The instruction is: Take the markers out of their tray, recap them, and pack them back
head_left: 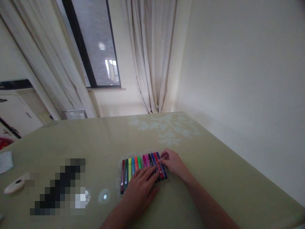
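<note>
A row of colored markers (130,171) lies side by side in a clear plastic case (119,183) on the table. At the left end they are dark red, green, yellow, blue, orange and bright green; pink, black, blue and red ones lie to the right. My left hand (140,183) rests across the middle markers with its fingers stretched out, hiding their lower parts. At the right end, my right hand (172,161) has its thumb and fingers bent together at the upper part of the dark blue marker (163,165).
The glass-topped table (95,143) has a pale floral pattern near its far edge. On the left are a white oval object (14,185), a blurred-out dark long object (58,187) and a light cloth or paper (6,161). A wall (250,95) borders the right side.
</note>
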A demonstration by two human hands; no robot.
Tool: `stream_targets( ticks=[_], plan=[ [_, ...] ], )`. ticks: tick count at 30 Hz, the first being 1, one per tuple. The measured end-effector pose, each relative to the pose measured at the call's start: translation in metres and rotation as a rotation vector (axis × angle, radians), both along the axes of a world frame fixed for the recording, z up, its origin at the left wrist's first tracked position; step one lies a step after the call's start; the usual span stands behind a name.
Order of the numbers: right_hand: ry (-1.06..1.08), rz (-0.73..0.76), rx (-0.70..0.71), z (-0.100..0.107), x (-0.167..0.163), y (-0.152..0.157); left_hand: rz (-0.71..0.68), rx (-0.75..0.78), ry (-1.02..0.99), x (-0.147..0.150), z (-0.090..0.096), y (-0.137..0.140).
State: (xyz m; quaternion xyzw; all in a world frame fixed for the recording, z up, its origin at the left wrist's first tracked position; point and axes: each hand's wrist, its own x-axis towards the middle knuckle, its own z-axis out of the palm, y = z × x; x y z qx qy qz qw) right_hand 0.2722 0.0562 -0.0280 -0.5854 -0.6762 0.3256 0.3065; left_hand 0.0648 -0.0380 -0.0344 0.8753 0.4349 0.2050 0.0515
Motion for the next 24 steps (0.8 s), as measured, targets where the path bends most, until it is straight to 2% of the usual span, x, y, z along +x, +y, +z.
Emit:
stream_targets(
  ticks=[2, 3, 5, 8, 10, 12, 15, 16, 18, 20, 22, 24],
  plan=[
    [0.003, -0.011, -0.019, 0.000, 0.001, 0.001, 0.041, 0.006, -0.061, -0.003, 0.002, 0.004],
    [0.005, -0.010, -0.030, 0.001, 0.001, 0.001, 0.106, 0.015, -0.093, -0.006, 0.005, 0.007],
    [0.012, 0.007, -0.053, 0.003, 0.002, 0.001, 0.319, 0.047, -0.118, -0.017, 0.012, 0.013],
    [0.029, 0.044, -0.084, 0.006, 0.002, 0.000, 0.696, 0.093, 0.002, -0.037, 0.021, 0.021],
    [0.036, 0.043, -0.090, 0.006, 0.002, -0.001, 0.855, 0.052, 0.060, -0.050, 0.022, 0.024],
    [0.057, 0.025, -0.100, 0.005, 0.000, -0.001, 0.845, -0.035, -0.002, -0.060, 0.019, 0.026],
    [0.140, -0.006, -0.153, 0.004, 0.000, 0.000, 0.661, -0.131, -0.267, -0.069, 0.013, 0.032],
    [0.180, -0.016, -0.181, 0.005, 0.000, 0.001, 0.638, -0.146, -0.346, -0.071, 0.013, 0.035],
    [0.287, -0.030, -0.236, 0.008, 0.000, 0.002, 0.669, -0.219, -0.524, -0.072, 0.017, 0.039],
    [0.415, -0.033, -0.250, 0.014, -0.003, -0.001, 0.704, -0.359, -0.760, -0.069, 0.025, 0.041],
    [0.525, -0.017, -0.186, 0.021, -0.010, -0.010, 0.652, -0.493, -1.022, -0.060, 0.031, 0.038],
    [0.591, 0.037, -0.072, 0.026, -0.023, -0.025, 0.515, -0.519, -1.150, -0.046, 0.031, 0.030]
  ],
)
